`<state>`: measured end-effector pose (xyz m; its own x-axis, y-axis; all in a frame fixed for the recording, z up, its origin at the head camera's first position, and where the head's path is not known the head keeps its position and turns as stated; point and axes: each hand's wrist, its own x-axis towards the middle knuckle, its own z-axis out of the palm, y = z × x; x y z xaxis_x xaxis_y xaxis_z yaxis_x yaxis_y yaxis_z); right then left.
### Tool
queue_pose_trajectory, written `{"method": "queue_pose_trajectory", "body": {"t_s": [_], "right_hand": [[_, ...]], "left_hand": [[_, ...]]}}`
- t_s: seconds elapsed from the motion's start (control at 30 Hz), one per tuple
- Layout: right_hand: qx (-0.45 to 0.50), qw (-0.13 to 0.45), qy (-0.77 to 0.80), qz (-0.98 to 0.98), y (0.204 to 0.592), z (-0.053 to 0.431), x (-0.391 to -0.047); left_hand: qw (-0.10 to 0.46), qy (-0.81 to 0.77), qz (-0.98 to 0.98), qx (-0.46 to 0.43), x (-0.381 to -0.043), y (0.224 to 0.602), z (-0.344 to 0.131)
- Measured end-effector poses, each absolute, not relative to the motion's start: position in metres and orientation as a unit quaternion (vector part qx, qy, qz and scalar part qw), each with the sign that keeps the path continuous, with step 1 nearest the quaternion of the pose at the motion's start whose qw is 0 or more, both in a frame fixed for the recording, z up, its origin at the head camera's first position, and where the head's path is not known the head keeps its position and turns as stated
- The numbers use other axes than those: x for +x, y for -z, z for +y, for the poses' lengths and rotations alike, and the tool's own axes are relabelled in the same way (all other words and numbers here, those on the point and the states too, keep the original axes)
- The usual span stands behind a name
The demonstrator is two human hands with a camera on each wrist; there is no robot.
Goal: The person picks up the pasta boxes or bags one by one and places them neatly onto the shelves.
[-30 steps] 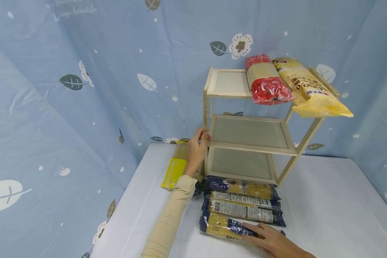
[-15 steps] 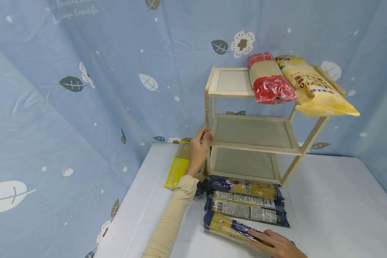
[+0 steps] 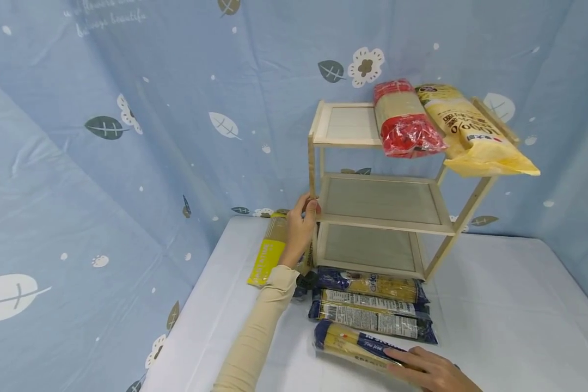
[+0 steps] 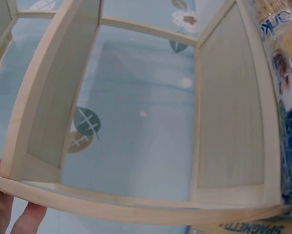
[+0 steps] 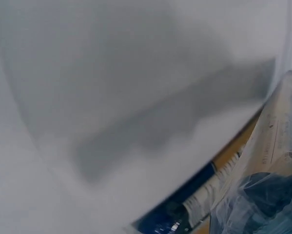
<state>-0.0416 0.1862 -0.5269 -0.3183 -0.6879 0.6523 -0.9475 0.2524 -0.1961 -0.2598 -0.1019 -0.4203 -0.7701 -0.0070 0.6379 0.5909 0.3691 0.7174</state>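
A small wooden three-tier shelf [image 3: 384, 224] stands at the back of the table. My left hand [image 3: 300, 231] grips its left front post at middle-tier height; in the left wrist view a few fingers [image 4: 29, 217] show at that post [image 4: 111, 210]. At the front, my right hand [image 3: 433, 371] holds a blue-ended pack of spaghetti [image 3: 343, 342] by its right part. In the right wrist view this clear-wrapped pack [image 5: 275, 151] appears above the table, a shadow beneath, with the hand itself out of sight. Both upper-tier packs, one red [image 3: 405, 117] and one yellow [image 3: 470, 128], overhang the front edge.
Several blue-ended pasta packs lie between shelf and right hand, including one with white labels [image 3: 372, 320] and one against the shelf base [image 3: 372, 285]. Left of the shelf lie a yellow pasta pack [image 3: 269, 256] and others, partly behind the left arm. A patterned curtain [image 3: 176, 109] hangs behind.
My right hand has taken hold of the front spaghetti pack, lifted it and shifted it slightly right, tilting it. The left hand stays on the shelf post.
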Motion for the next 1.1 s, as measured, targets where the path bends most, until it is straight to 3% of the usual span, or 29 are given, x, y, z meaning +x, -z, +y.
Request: {"method": "queue_pose_trajectory", "body": {"t_s": [0.3, 0.63, 1.1], "right_hand": [[0.520, 0.197, -0.289, -0.779, 0.500, 0.186, -0.047], [0.480, 0.177, -0.267, -0.816, 0.477, 0.193, -0.051], [0.462, 0.278, -0.278, -0.795, 0.420, 0.197, -0.061]], "left_hand": [[0.285, 0.519, -0.781, -0.199, -0.258, 0.418, -0.104], [0.251, 0.527, -0.788, -0.197, -0.258, 0.417, -0.109], [0.252, 0.517, -0.798, -0.182, -0.257, 0.417, -0.110]]}}
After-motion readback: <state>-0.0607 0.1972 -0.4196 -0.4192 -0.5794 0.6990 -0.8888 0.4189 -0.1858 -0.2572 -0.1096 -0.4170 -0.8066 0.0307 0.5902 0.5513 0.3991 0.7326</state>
